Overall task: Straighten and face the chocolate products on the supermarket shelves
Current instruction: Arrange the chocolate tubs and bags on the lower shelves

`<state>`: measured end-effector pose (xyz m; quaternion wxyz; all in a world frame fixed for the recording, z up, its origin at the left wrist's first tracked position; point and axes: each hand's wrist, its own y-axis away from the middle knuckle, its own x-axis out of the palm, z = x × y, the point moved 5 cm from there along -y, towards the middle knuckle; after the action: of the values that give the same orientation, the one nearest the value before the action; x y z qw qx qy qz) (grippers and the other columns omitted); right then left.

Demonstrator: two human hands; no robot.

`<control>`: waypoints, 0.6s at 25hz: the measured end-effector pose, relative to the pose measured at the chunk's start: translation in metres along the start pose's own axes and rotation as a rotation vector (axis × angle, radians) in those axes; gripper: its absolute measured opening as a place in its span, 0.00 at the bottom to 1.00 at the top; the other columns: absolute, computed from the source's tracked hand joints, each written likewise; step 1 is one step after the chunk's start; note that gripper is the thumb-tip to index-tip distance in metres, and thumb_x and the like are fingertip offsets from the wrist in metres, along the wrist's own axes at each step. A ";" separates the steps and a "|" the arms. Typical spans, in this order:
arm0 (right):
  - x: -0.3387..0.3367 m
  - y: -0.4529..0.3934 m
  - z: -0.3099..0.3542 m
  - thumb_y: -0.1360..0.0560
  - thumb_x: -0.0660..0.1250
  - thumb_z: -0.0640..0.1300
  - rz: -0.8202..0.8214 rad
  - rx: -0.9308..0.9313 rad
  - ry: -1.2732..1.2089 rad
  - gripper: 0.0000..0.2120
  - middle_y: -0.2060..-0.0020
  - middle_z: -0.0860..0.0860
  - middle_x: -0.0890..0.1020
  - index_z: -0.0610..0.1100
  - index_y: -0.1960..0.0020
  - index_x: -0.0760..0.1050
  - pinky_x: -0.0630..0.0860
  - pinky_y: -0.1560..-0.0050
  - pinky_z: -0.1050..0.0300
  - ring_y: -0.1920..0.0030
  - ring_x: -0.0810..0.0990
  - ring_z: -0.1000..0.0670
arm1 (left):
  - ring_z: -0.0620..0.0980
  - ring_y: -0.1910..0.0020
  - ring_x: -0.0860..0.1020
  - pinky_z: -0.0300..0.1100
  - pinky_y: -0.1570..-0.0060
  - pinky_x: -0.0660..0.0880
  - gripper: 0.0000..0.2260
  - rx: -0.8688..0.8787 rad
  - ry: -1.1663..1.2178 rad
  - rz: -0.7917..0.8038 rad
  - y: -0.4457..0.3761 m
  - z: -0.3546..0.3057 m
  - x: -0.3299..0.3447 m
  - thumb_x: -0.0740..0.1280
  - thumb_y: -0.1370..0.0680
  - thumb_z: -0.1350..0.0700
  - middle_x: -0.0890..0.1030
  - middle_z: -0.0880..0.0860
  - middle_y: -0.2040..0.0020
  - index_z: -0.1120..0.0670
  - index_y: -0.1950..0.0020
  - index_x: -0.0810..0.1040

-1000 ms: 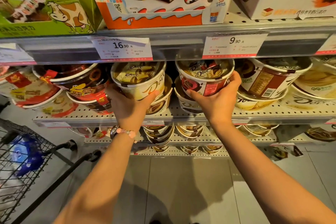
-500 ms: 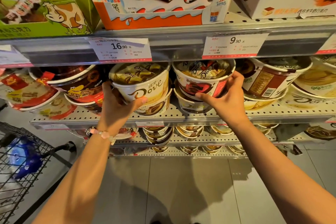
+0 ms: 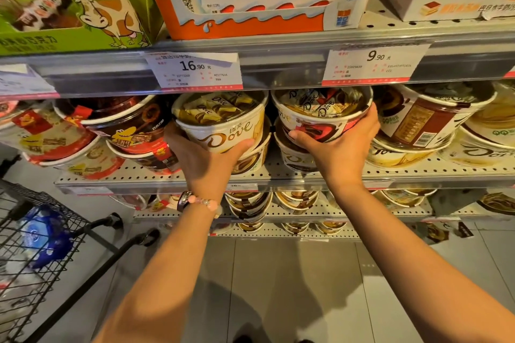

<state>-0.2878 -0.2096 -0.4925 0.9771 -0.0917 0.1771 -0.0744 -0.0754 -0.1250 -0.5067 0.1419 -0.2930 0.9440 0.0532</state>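
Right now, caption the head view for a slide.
Left hand and right hand each grip a Dove tub on the shelf.

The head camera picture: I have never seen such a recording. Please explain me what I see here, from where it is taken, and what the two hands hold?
No machine is here. A person wears one camera on the head; it looks forward and down, so you see that person's own arms reaching to a supermarket shelf.

The left hand grips a white and gold Dove tub, with the Dove name facing out. The right hand grips a Dove tub with a red heart. Each tub sits on top of another tub in its stack.

Beside them stand more tubs; one to the right, the brown tub, shows its barcode side. On the shelf above stands a Kinder box, with price tags below it. At the lower left is a shopping cart.
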 end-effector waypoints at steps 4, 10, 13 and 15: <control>-0.009 -0.010 -0.007 0.47 0.82 0.53 0.058 0.002 -0.073 0.53 0.39 0.52 0.72 0.43 0.31 0.57 0.69 0.36 0.62 0.38 0.72 0.54 | 0.40 0.37 0.70 0.28 0.38 0.66 0.45 0.140 0.005 -0.279 0.002 -0.006 -0.026 0.81 0.44 0.47 0.71 0.48 0.36 0.54 0.34 0.62; -0.021 -0.021 -0.015 0.45 0.82 0.46 0.239 -0.025 -0.075 0.48 0.44 0.52 0.74 0.39 0.34 0.60 0.70 0.46 0.75 0.43 0.75 0.55 | 0.36 0.43 0.75 0.32 0.46 0.75 0.39 0.166 -0.035 -0.138 -0.008 -0.006 -0.040 0.80 0.40 0.57 0.75 0.50 0.41 0.58 0.35 0.63; -0.026 -0.026 -0.014 0.42 0.81 0.43 0.332 -0.060 -0.083 0.44 0.44 0.53 0.74 0.40 0.33 0.61 0.70 0.47 0.77 0.44 0.75 0.58 | 0.43 0.41 0.76 0.46 0.42 0.76 0.39 0.150 -0.069 -0.077 -0.020 -0.002 -0.042 0.79 0.40 0.50 0.77 0.51 0.39 0.56 0.34 0.66; -0.027 -0.024 -0.012 0.40 0.79 0.41 0.364 -0.080 -0.094 0.42 0.43 0.53 0.73 0.41 0.32 0.61 0.68 0.48 0.80 0.45 0.73 0.65 | 0.45 0.36 0.73 0.49 0.37 0.72 0.41 0.174 -0.113 -0.070 -0.019 -0.002 -0.040 0.77 0.39 0.45 0.74 0.51 0.36 0.53 0.31 0.64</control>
<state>-0.3196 -0.2297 -0.4898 0.9771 -0.1004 0.1480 0.1149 -0.0339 -0.1200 -0.4929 0.2215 -0.3087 0.9248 -0.0177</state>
